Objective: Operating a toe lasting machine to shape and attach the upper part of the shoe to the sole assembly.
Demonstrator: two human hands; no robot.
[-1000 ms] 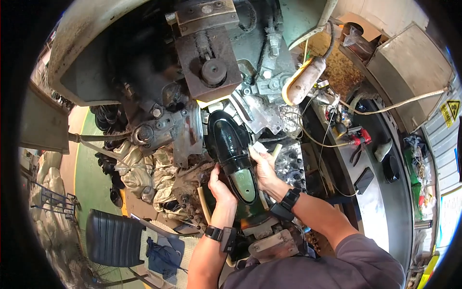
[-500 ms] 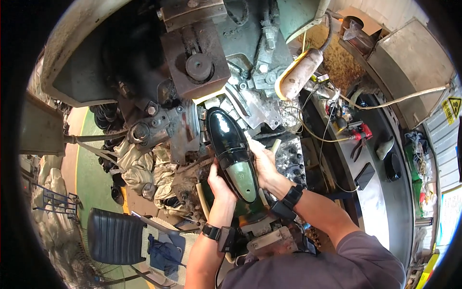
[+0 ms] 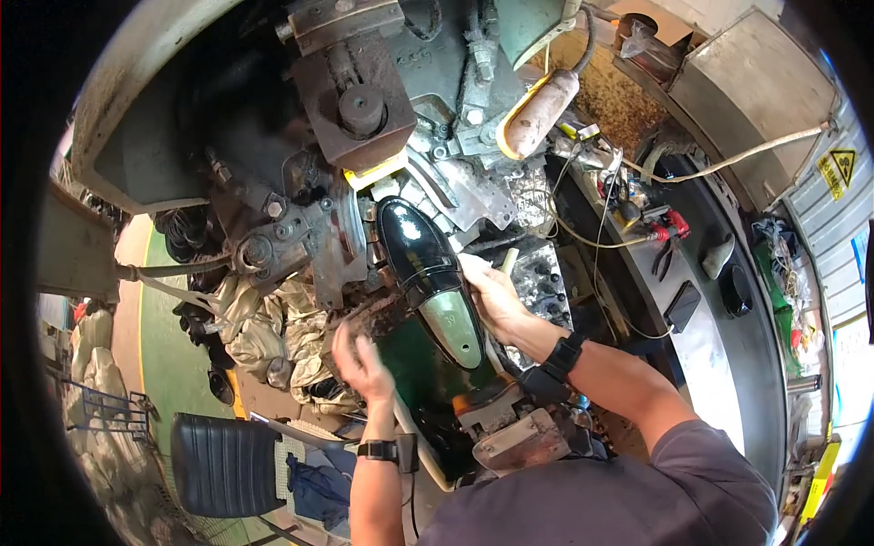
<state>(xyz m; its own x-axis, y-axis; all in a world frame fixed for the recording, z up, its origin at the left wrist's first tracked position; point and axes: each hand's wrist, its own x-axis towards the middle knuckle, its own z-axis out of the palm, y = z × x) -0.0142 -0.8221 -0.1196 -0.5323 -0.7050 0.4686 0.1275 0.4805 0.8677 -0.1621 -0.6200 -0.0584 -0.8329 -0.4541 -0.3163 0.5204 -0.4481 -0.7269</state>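
A glossy black shoe on a green shoe last sits in the middle, toe pointing away from me under the machine's head. My right hand grips it along its right side, near the heel end; part of the fingers is hidden behind the shoe. Off to the left of the last, my left hand is raised with nothing in it, fingers apart and slightly blurred. The shoe's toe lies close to the machine's metal clamps.
A lamp-like pale housing hangs at the upper right. On the right, a metal bench bears pliers, a red-handled tool and a black phone-like slab. A black chair stands at the lower left.
My left hand has let go of the shoe and moved left, its fingers opening. The right hand still holds the shoe. The whole view has shifted slightly.
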